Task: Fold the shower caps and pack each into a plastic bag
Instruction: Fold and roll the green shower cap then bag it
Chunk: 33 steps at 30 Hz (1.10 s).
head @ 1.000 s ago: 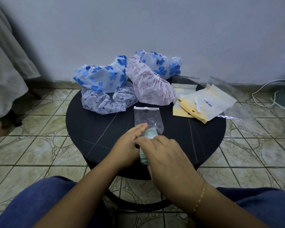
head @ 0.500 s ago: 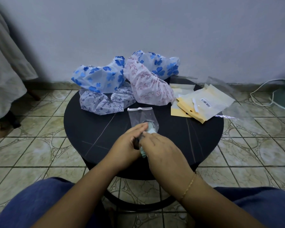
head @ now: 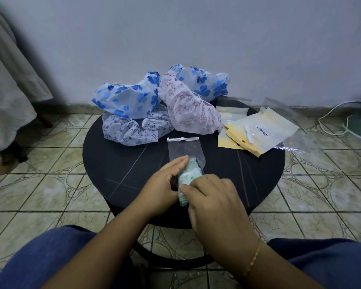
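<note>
A round dark surface [head: 117, 163] stands on a floor of patterned greenish tiles [head: 50, 192], with a pale grey wall [head: 196, 38] rising behind it. At the far left hangs a light cloth [head: 6, 86]. At the far right a white cable [head: 331, 117] trails across the tiles.

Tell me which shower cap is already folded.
The green-patterned cap, rolled small and held by both hands at the clear bag's mouth. The blue-flowered, pink and grey-patterned caps lie loose at the table's far side.
</note>
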{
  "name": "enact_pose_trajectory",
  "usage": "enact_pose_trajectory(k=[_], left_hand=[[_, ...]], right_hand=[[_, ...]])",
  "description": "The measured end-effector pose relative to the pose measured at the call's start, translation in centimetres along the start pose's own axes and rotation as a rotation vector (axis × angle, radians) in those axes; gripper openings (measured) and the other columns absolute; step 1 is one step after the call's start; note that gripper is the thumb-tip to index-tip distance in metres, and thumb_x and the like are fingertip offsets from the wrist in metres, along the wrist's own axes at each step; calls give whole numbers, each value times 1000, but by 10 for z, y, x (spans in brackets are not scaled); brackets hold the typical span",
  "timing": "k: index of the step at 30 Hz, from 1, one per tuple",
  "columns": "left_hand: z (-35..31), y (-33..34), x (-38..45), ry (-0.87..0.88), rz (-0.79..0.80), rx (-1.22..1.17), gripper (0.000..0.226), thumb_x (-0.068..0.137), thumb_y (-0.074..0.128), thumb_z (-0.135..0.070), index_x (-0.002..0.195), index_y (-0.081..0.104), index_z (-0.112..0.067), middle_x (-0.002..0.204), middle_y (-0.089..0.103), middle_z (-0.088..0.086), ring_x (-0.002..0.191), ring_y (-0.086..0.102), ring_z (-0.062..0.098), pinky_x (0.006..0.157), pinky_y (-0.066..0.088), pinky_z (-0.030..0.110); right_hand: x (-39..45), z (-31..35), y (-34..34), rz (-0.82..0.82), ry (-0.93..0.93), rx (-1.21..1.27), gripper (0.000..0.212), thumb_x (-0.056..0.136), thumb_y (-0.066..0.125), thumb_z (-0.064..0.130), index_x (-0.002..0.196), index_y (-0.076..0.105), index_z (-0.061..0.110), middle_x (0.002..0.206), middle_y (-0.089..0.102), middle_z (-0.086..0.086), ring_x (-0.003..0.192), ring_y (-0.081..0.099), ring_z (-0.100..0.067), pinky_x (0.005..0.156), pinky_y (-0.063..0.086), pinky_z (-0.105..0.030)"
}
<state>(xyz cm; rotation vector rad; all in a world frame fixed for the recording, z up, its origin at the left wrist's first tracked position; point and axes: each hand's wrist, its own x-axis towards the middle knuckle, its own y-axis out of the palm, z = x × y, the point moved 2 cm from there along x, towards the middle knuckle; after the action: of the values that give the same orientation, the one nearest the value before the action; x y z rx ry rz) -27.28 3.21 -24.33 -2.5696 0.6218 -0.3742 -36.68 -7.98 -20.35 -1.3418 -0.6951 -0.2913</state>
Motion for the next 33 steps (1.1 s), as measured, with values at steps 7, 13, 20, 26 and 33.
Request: enact_pose_trajectory(k=[7,13,20,26,33], left_hand=[[-1,-1,-1,13,2,38,73,76,72,1,138,42,-22,137,35,-23,115,28,-31,99,23,-1],[0,1,-2,21,3,-11,71,75,74,0,137,46,-21,141,40,-15,122,31,-24,102,25,3],[-4,2,-7,49,-22,-27,68,74,74,1,129,48,-31,132,43,-20,119,36,-23,98,27,1],[-8,4,-11,20,14,-123,70,74,71,9,121,53,-39,136,42,-23,78,70,15,87,53,25],[-10,3,-13,2,22,-195,70,74,69,12,120,54,-38,135,44,-20,74,70,16,82,54,24]], right_hand=[[13,-5,10,-3,45,-113,25,78,43,15,79,68,19,62,62,5,69,55,-20,65,24,-32],[27,-14,23,-39,67,-216,16,67,55,11,77,67,11,47,55,1,63,54,-23,64,23,-33],[27,-25,19,146,126,-107,18,56,83,29,71,72,30,93,64,1,87,46,-22,70,23,-34],[31,-36,27,295,173,-149,19,52,84,37,62,71,28,129,59,-7,107,40,-29,74,23,-38],[34,-38,34,303,122,-207,16,54,85,33,62,73,25,121,64,-9,106,55,-33,76,25,-41]])
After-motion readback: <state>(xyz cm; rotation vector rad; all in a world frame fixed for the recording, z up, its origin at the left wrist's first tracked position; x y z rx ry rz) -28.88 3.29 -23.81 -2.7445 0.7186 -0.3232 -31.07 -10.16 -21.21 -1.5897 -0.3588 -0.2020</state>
